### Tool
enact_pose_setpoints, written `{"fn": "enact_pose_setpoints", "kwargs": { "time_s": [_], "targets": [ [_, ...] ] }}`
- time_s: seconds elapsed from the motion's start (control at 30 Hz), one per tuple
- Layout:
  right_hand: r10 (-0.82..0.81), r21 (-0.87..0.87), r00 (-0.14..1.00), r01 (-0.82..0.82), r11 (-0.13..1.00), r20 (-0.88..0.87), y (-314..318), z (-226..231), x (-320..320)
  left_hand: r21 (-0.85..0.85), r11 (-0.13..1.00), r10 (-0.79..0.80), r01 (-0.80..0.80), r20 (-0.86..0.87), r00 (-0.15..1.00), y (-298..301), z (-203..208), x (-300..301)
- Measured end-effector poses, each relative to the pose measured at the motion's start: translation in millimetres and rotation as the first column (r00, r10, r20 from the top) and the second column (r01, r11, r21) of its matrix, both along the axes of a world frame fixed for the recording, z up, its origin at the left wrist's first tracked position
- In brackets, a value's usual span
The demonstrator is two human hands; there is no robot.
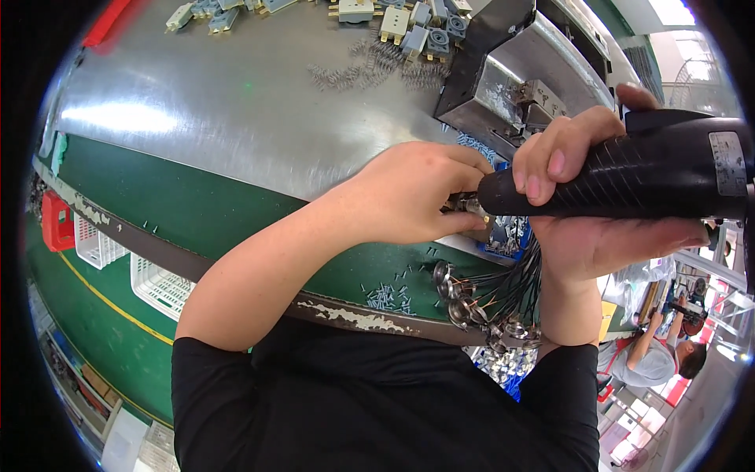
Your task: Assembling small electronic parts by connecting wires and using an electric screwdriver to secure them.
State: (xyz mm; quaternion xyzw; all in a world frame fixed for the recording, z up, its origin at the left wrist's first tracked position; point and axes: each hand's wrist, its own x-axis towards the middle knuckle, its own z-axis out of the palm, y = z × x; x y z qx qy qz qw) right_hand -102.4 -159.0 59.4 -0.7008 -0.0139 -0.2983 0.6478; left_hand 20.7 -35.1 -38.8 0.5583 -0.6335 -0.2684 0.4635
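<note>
My right hand [578,236] is wrapped round a thick black electric screwdriver [621,177], which lies nearly level with its nose pointing left. My left hand [421,189] is closed at that nose, thumb and fingers pinching a small part with metal on it. Most of that part is hidden by the fingers, so its kind does not show. Below and beside the hands stands a blue bin [503,244] of small metal pieces. Black wires run down from there to several round metal parts [464,311] at the bench edge.
Loose screws [388,299] lie on the green mat [259,224]. Springs [377,63] and grey-and-white socket-like units [395,25] sit at the far side of the steel bench top [228,102]. A metal fixture [503,86] stands far right. Another person [649,358] works at right.
</note>
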Motion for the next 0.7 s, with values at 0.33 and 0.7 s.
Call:
{"fn": "enact_pose_setpoints", "kwargs": {
  "time_s": [0.33,0.7],
  "targets": [
    [0.125,-0.011,0.972,-0.125,0.992,0.201,2,-22,4,0.034,0.999,-0.013,0.014,-0.042,0.999,1,4,0],
    [0.115,0.078,0.977,-0.130,0.988,0.179,8,-23,1,0.028,1.000,-0.013,0.013,-0.018,1.000,2,6,0]
  ]
}}
